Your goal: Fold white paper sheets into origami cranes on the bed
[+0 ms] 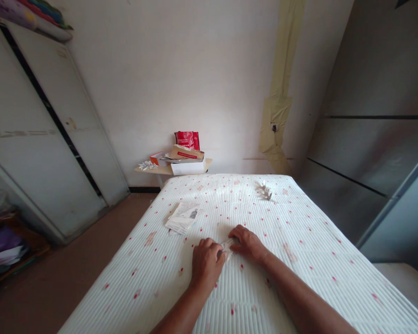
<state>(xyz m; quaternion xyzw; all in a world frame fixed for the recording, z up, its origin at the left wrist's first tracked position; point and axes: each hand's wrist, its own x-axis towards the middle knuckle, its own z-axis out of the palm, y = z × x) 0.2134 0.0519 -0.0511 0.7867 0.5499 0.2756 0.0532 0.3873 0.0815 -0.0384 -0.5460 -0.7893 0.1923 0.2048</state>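
Note:
Both hands rest low over the bed's quilted cover, with a small piece of printed paper between them. My left hand pinches the paper's left side with curled fingers. On the other side, my right hand grips the upper right part between thumb and fingers. The paper looks folded, though the fingers hide much of it. Beyond my left hand lies a stack of printed sheets, one with a dark picture. Several small folded paper shapes sit at the far right of the bed.
Past the bed's far edge, a small table carries a white box, a red bag and white bits. A pale cabinet stands left, a grey wardrobe right. A socket is on the wall.

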